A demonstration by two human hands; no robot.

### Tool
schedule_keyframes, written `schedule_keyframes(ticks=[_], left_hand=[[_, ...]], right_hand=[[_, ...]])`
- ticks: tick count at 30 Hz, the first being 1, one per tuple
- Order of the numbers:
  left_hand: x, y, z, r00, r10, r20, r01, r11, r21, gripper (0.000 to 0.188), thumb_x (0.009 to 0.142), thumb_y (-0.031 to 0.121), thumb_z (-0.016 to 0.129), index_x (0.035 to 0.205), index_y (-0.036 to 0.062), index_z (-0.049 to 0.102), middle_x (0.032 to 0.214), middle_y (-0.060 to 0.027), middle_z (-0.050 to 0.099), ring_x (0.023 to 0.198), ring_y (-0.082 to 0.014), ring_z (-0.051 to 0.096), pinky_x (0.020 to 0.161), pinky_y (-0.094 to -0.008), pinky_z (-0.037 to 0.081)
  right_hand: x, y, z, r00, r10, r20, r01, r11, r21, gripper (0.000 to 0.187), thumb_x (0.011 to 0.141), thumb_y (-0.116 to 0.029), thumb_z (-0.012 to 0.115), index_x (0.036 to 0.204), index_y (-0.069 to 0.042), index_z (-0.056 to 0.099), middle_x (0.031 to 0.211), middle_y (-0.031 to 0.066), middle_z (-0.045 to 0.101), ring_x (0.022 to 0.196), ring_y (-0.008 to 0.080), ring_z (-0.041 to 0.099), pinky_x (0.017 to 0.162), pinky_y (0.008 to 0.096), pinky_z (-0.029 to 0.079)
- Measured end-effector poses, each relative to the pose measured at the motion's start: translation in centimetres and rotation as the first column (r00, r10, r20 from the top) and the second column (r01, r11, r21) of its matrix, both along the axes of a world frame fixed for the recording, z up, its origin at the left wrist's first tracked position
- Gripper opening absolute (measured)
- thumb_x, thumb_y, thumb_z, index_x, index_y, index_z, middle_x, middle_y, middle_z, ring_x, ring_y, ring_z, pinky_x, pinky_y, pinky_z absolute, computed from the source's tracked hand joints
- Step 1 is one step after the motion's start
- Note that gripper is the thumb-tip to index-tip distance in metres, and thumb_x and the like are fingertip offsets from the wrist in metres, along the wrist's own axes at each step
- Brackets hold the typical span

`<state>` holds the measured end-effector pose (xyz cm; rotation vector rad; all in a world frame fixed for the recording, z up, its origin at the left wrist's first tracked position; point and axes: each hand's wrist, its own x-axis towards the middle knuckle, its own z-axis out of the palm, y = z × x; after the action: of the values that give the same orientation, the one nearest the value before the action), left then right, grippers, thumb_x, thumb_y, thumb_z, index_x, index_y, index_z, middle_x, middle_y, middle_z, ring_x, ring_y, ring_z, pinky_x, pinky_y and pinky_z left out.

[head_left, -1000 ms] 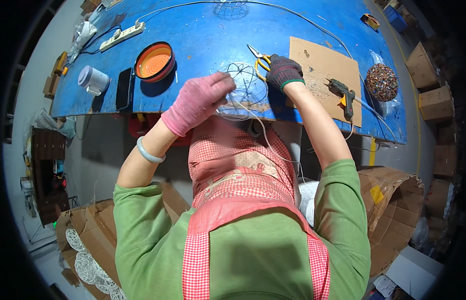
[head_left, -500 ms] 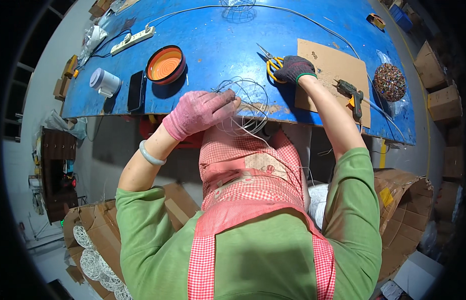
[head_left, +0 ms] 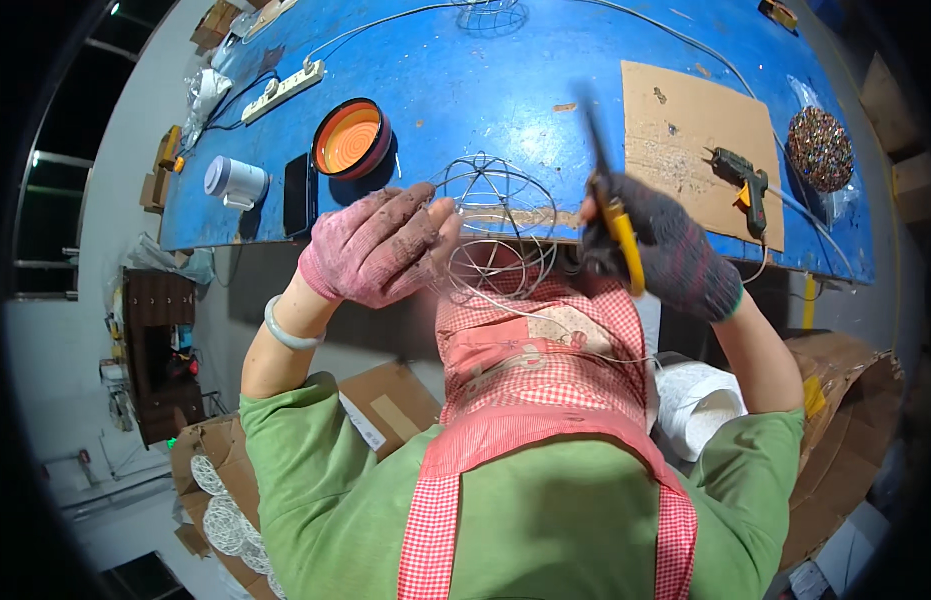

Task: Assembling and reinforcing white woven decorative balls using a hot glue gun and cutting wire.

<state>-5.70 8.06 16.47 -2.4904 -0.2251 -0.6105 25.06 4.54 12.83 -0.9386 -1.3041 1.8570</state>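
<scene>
In a dirty pink glove, my left hand (head_left: 378,245) is closed on the left side of a round wire frame (head_left: 506,225) at the table's near edge. Loops of bare metal wire make up the frame, and a loose wire end trails from it across my checked apron. My right hand (head_left: 661,240), in a dark glove, grips scissor-like pliers (head_left: 621,225) with yellow handles. Their blurred jaws point up and away, to the right of the frame and apart from it.
On the blue table (head_left: 466,90) are an orange bowl (head_left: 352,140), a phone (head_left: 300,195), a white cup (head_left: 236,182) and a power strip (head_left: 284,90). To the right lie cardboard (head_left: 686,130), a glue gun (head_left: 743,190) and a beaded ball (head_left: 821,150).
My right hand has lifted the pliers off the table and brought them back beside the wire frame. My left hand still holds the frame. The whole view has shifted slightly.
</scene>
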Motion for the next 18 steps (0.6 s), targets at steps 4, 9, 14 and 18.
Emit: schedule_keyframes(ticks=[4,9,14,18], left_hand=[[0.2,-0.5,0.3,0.997,0.075,0.034,-0.068,0.984,-0.162,0.023,0.072,0.007,0.071,0.095,0.0019,0.069,0.101,-0.0158,0.069,0.083,-0.0262,0.069,0.069,-0.0343,0.058],[1.2,-1.1,0.5,0.982,0.133,0.134,-0.090,0.954,-0.287,0.024,0.070,0.007,0.068,0.093,-0.0006,0.068,0.092,-0.0171,0.069,0.076,-0.0283,0.068,0.071,-0.0365,0.058],[1.4,-1.1,0.4,0.981,0.101,0.165,-0.042,0.944,-0.328,0.020,0.067,0.006,0.067,0.087,0.0009,0.066,0.083,-0.0149,0.067,0.069,-0.0285,0.066,0.068,-0.0368,0.058],[1.0,-1.3,0.1,0.986,0.071,0.149,-0.029,0.963,-0.267,0.022,0.069,0.010,0.066,0.090,0.0025,0.066,0.087,-0.0155,0.066,0.070,-0.0282,0.065,0.064,-0.0349,0.057]], right_hand=[[0.1,-2.1,2.4,0.914,0.109,0.390,-0.216,0.945,0.244,0.026,0.093,-0.024,0.063,0.110,-0.005,0.059,0.090,0.0131,0.069,0.080,0.0232,0.069,0.071,0.0351,0.053],[0.1,-3.5,1.7,0.842,-0.001,0.540,-0.254,0.882,0.396,0.038,0.079,-0.036,0.078,0.097,-0.007,0.063,0.075,0.0136,0.062,0.066,0.0285,0.062,0.060,0.0363,0.047],[0.1,-4.4,2.3,0.829,-0.114,0.548,-0.230,0.824,0.518,0.036,0.079,-0.035,0.077,0.100,-0.008,0.065,0.078,0.0154,0.064,0.070,0.0332,0.065,0.060,0.0379,0.048],[0.1,-4.6,3.1,0.778,-0.166,0.605,-0.239,0.813,0.531,0.039,0.078,-0.037,0.076,0.101,-0.008,0.066,0.080,0.0155,0.065,0.070,0.0349,0.065,0.060,0.0387,0.049]])
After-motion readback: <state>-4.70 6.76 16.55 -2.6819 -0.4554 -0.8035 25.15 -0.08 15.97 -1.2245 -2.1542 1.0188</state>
